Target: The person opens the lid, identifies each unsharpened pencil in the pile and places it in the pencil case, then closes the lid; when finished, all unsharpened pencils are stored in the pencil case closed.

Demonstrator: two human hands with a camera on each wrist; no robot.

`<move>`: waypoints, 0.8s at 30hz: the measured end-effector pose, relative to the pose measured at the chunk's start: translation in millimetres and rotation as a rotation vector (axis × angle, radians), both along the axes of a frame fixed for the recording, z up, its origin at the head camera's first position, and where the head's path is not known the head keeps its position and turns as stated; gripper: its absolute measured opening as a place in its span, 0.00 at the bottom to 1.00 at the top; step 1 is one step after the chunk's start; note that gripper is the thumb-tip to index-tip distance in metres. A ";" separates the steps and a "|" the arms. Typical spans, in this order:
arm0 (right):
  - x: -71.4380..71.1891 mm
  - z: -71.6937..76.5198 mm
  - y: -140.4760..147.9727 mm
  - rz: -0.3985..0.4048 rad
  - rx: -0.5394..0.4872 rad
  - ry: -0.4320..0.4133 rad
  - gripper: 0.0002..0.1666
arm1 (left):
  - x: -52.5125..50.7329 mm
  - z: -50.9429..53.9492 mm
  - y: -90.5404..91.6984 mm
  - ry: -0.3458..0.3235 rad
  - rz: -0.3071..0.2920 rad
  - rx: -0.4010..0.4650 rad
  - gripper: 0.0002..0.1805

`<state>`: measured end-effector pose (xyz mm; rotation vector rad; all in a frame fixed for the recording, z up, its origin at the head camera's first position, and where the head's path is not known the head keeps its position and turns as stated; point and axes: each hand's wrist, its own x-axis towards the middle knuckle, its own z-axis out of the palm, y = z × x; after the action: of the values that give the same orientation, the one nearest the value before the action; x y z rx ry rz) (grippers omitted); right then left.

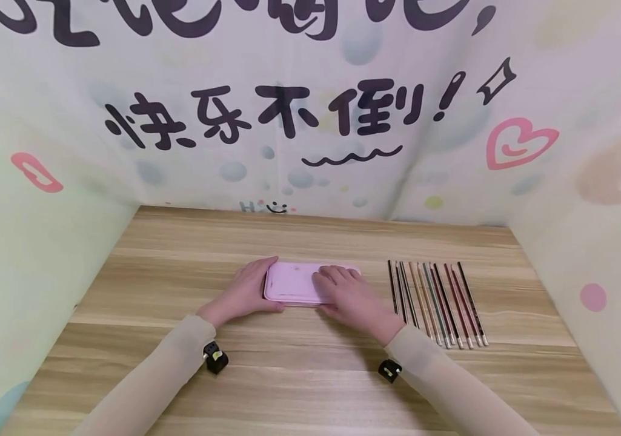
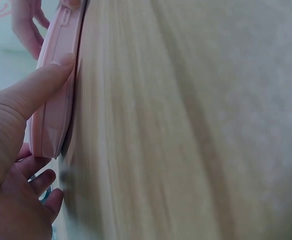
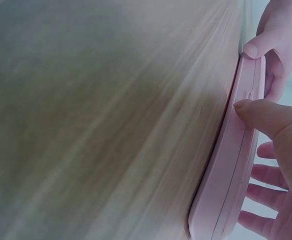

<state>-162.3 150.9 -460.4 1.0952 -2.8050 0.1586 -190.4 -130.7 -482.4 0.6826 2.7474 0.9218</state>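
Observation:
A pink pencil case (image 1: pixel 294 281) with a rounded, scuffed lid lies flat on the table, its lid down. My left hand (image 1: pixel 242 290) grips its left end, the thumb along the front side and the fingers behind. In the left wrist view that thumb (image 2: pixel 48 82) presses the side wall near a small clasp (image 2: pixel 65 16). Over the right part of the lid lies my right hand (image 1: pixel 356 301), fingers bent on top. Its thumb (image 3: pixel 266 116) presses the front wall beside the clasp in the right wrist view. The inside of the case is hidden.
Several pencils (image 1: pixel 438 297) lie side by side to the right of the case, partly behind the right forearm. The wood-grain table (image 1: pixel 288 381) meets a printed cloth backdrop (image 1: pixel 266 175) behind and pale walls at both sides.

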 end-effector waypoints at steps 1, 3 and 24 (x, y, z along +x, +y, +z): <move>-0.3 -0.6 -0.4 0.001 0.004 0.002 0.37 | -0.3 -0.4 -0.4 -0.008 0.002 0.003 0.62; -0.9 -1.7 -1.0 0.001 0.015 0.010 0.37 | -1.1 -1.3 -1.0 -0.016 0.001 0.002 0.62; -5.0 1.7 -13.3 0.021 0.109 0.073 0.37 | -0.6 -1.3 -2.7 -0.053 0.009 0.013 0.59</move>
<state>-167.3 137.6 -458.6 1.1300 -2.7666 -0.0326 -191.0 -133.4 -483.7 0.6391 2.7024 0.9462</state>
